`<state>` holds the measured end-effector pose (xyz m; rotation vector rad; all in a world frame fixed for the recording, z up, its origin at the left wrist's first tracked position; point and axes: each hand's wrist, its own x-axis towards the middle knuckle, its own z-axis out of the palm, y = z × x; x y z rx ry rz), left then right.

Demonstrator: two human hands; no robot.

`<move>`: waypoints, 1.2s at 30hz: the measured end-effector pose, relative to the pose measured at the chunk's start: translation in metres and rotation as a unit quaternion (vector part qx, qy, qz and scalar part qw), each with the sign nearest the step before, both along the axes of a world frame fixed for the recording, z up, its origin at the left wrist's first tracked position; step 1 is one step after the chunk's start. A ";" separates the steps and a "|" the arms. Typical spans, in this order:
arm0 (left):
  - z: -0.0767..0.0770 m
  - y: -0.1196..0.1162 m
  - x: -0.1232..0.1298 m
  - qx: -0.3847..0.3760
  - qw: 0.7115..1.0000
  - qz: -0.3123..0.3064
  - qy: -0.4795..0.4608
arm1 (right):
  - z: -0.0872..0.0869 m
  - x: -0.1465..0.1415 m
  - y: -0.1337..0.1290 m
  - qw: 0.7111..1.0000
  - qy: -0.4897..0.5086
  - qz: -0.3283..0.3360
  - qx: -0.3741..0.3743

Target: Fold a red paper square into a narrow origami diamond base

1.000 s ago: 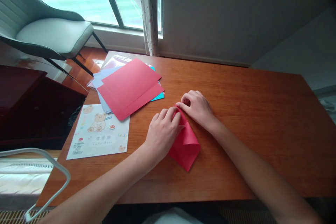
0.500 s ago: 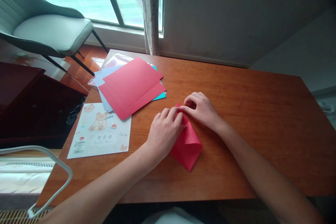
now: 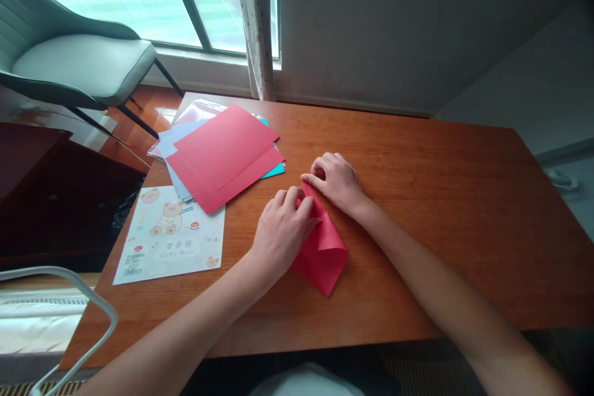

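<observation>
Red folded paper (image 3: pixel 325 252), near the table's (image 3: pixel 445 210) front edge; left hand (image 3: pixel 284 229) grasping its left side, right hand (image 3: pixel 335 180) with thumb at its far tip, grip unclear. Red sheets (image 3: pixel 227 151), toward the far left corner, overlapping a bear-print sheet (image 3: pixel 171 235) by the left edge.

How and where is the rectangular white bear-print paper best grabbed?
Probably pinch the white paper by its near left corner, from the near side: it lies flat, that corner is uncovered, and flat red paper sheets overlap its far right corner.
</observation>
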<state>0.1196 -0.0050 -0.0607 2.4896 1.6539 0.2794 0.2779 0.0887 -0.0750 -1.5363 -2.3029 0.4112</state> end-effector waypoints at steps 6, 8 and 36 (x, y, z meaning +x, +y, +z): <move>0.000 0.000 0.001 -0.012 1.000 0.001 0.007 | 0.002 0.027 -0.022 0.999 -0.001 0.032 -0.026; 0.001 0.000 0.001 -0.016 1.000 0.001 0.007 | 0.005 0.037 -0.030 0.998 -0.009 0.046 -0.038; 0.012 -0.007 -0.033 0.017 0.999 0.003 -0.038 | -0.001 -0.003 0.007 0.997 0.052 -0.060 -0.004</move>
